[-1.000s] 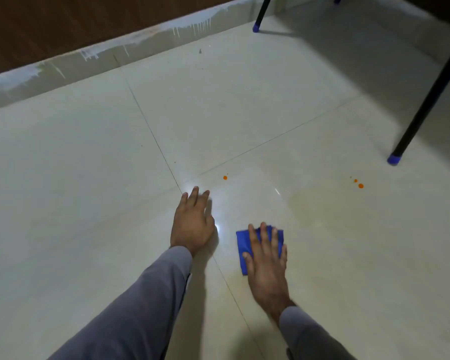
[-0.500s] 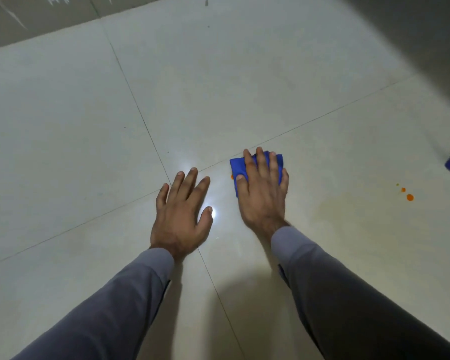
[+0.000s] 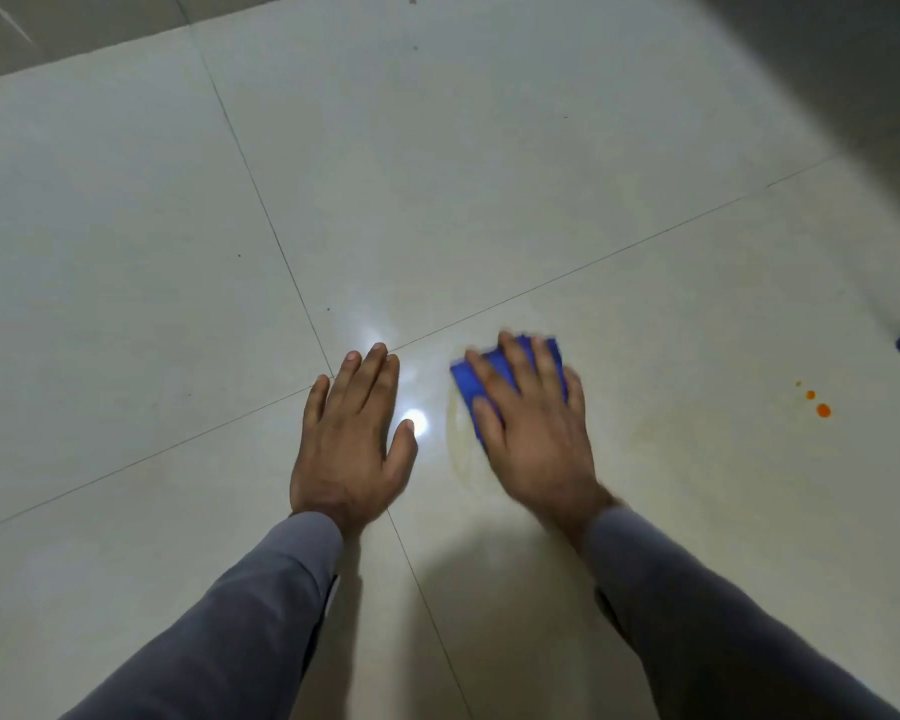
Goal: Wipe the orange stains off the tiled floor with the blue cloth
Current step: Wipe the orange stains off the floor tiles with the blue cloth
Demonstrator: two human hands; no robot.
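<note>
Right hand (image 3: 533,433) flat, fingers straight, pressing folded blue cloth (image 3: 494,379) onto glossy pale tiled floor (image 3: 489,174); hand blurred. Left hand (image 3: 352,444) flat on floor beside grout crossing, holding nothing, bracing. Faint yellowish smear (image 3: 461,449) ringing cloth. Small orange stain spots (image 3: 819,405) well to right, untouched. Risks: smear spreads if cloth saturated; braced palm may slip on damp tile; right-side spots may get overlooked.

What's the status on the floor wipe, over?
Right hand flat, pressing blue cloth on tile. Left hand flat on floor, bracing. Orange stains unwiped, off to the right. Nothing in the way.
</note>
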